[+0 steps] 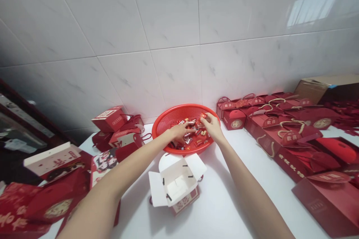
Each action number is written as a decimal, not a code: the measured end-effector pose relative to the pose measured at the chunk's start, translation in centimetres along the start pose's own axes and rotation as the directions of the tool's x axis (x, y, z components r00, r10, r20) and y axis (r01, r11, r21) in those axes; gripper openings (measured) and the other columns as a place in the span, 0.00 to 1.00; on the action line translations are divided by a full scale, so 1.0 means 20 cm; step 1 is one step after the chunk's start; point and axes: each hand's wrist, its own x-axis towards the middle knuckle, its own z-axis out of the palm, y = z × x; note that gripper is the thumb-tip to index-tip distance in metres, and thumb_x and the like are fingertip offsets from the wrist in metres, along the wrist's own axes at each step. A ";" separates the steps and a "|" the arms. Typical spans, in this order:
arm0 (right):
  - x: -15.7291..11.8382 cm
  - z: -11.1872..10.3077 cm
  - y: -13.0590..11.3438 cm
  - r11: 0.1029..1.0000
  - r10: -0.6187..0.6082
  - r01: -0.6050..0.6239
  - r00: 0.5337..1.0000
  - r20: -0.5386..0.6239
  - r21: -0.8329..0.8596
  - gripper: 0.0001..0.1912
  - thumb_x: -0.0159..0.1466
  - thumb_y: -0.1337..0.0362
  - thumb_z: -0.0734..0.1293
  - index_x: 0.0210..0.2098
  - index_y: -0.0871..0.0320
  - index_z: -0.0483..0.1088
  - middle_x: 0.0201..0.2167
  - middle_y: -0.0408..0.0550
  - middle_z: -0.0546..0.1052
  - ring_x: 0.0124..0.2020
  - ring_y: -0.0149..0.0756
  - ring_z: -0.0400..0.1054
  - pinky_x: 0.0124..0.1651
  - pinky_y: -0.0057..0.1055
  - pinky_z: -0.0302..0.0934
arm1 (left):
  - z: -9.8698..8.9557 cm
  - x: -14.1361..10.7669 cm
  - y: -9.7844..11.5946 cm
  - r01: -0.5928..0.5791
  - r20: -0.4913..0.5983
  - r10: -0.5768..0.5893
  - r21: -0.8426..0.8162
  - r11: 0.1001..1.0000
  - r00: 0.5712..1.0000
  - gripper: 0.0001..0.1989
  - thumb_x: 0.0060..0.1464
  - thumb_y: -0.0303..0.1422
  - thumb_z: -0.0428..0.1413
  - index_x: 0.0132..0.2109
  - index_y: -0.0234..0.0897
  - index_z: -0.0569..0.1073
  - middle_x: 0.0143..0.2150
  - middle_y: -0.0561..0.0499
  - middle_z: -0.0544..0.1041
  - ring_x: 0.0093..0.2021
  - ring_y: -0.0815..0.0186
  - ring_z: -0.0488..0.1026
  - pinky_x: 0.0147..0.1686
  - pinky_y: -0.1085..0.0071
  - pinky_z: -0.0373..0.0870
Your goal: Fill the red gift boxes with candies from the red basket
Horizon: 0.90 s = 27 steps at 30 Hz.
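A red plastic basket (183,109) stands by the wall with wrapped candies (198,141) inside. My left hand (181,133) reaches into it from the left, fingers spread over the candies. On the basket's right side, my right hand (211,125) pinches a red-wrapped candy (203,116) between thumb and fingers. In front of the basket, between my forearms, a small box (179,186) stands with its white flaps folded outward. Its white inside shows no candy.
Closed red gift boxes (269,121) line the white table (224,201) on the right, with a cardboard box (314,89) behind. More red boxes (109,119) are stacked at the left. A tiled wall (176,74) borders the table's back.
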 end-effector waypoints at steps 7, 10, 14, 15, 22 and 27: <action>0.00 0.00 0.01 1.000 0.008 -0.008 1.000 0.003 0.007 0.10 0.59 0.59 0.65 0.39 0.54 0.67 0.30 0.43 0.79 0.30 0.40 0.78 0.35 0.36 0.75 | -0.02 0.03 0.04 0.020 -0.016 -0.019 0.025 0.999 1.000 0.25 0.51 0.32 0.63 0.57 0.47 0.77 0.61 0.40 0.73 0.54 0.46 0.75 0.50 0.56 0.73; 0.01 0.00 0.01 1.000 0.009 -0.009 1.000 0.000 0.008 0.09 0.58 0.58 0.66 0.37 0.54 0.67 0.29 0.42 0.77 0.30 0.40 0.77 0.34 0.35 0.74 | -0.02 0.02 0.06 0.008 -0.051 -0.009 -0.024 1.000 0.999 0.13 0.56 0.33 0.58 0.48 0.44 0.80 0.49 0.43 0.80 0.47 0.51 0.77 0.47 0.60 0.72; 0.01 0.00 0.01 1.000 0.002 -0.002 1.000 0.004 0.016 0.10 0.58 0.57 0.66 0.37 0.54 0.67 0.28 0.41 0.77 0.29 0.38 0.76 0.34 0.34 0.74 | -0.04 0.01 0.07 -0.034 -0.116 0.015 -0.164 0.986 0.993 0.08 0.57 0.31 0.54 0.37 0.40 0.79 0.35 0.47 0.80 0.36 0.58 0.76 0.41 0.66 0.70; 0.01 0.00 0.01 1.000 0.001 -0.001 1.000 0.007 0.019 0.10 0.58 0.57 0.66 0.37 0.54 0.67 0.28 0.41 0.77 0.28 0.38 0.76 0.34 0.34 0.74 | -0.05 0.00 0.07 -0.048 -0.139 0.018 -0.214 0.976 0.990 0.09 0.58 0.32 0.53 0.36 0.39 0.78 0.33 0.48 0.80 0.34 0.60 0.76 0.39 0.68 0.70; 0.00 -0.01 -0.02 0.999 -0.022 0.020 0.999 0.039 0.042 0.09 0.58 0.56 0.65 0.33 0.54 0.66 0.29 0.43 0.78 0.30 0.38 0.76 0.33 0.33 0.73 | -0.10 -0.02 0.02 -0.125 -0.395 -0.139 -0.573 0.810 0.908 0.12 0.57 0.39 0.48 0.34 0.37 0.71 0.34 0.51 0.77 0.36 0.62 0.73 0.39 0.68 0.69; -0.02 -0.02 -0.05 0.998 -0.064 0.061 0.990 0.122 0.025 0.12 0.57 0.53 0.67 0.29 0.55 0.68 0.28 0.43 0.76 0.30 0.37 0.72 0.29 0.29 0.68 | -0.10 -0.05 0.03 -0.221 -0.458 -0.221 -0.728 0.649 0.861 0.16 0.55 0.46 0.53 0.34 0.37 0.70 0.34 0.51 0.75 0.37 0.62 0.72 0.39 0.68 0.70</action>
